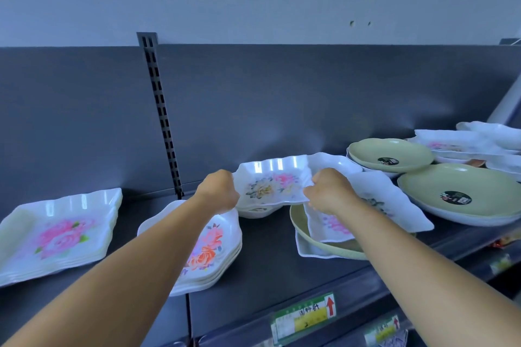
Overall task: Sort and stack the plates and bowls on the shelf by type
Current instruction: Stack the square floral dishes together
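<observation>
Both hands, left hand point(218, 191) and right hand point(328, 191), grip clamped on a white wavy-edged floral dish point(272, 184), glossy, pink and yellow blooms.

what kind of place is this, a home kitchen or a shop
Most likely a shop aisle selling tableware. The dark shelf has price labels clipped along its front edge, a slotted upright like retail racking, and green plates with product stickers on them.

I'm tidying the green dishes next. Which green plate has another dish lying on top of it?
The green plate nearest the shelf's front edge, under the right hand: a white floral dish lies on it. The other two green plates, farther right, carry only dark stickers.
</observation>
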Demonstrator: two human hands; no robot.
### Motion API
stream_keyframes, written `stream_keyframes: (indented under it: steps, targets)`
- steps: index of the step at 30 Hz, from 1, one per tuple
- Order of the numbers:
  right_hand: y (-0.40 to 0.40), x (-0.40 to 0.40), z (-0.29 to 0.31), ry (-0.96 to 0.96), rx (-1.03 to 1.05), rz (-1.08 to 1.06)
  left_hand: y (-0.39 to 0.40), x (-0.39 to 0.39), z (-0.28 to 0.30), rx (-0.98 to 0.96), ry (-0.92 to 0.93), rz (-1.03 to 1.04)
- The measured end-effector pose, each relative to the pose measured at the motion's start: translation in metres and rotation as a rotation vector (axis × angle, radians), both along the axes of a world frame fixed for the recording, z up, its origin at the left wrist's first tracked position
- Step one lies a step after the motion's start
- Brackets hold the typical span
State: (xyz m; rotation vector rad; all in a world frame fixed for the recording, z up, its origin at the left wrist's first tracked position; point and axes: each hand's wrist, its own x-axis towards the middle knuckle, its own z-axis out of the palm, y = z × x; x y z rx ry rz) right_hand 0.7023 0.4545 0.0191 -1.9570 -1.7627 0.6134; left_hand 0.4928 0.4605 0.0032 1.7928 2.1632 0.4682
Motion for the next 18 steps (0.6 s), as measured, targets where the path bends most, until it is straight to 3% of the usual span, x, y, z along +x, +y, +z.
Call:
stream_keyframes:
  steps: [6, 10, 14, 18]
  targets:
    - [0.000, 0.016, 0.011, 0.123, 0.103, -0.004, -0.005, 0.010, 0.015, 0.187, -0.234, -0.016]
    - [-0.018, 0.043, 0.033, 0.035, 0.253, 0.004, -0.022, 0.032, 0.032, 0.248, -0.399, -0.064]
    - [-0.037, 0.079, 0.039, 0.027, 0.267, -0.075, -0.037, 0.064, 0.035, 0.200, -0.498, -0.099]
    - [-0.052, 0.112, 0.027, 0.031, 0.207, -0.136, -0.048, 0.092, 0.029, 0.117, -0.449, -0.094]
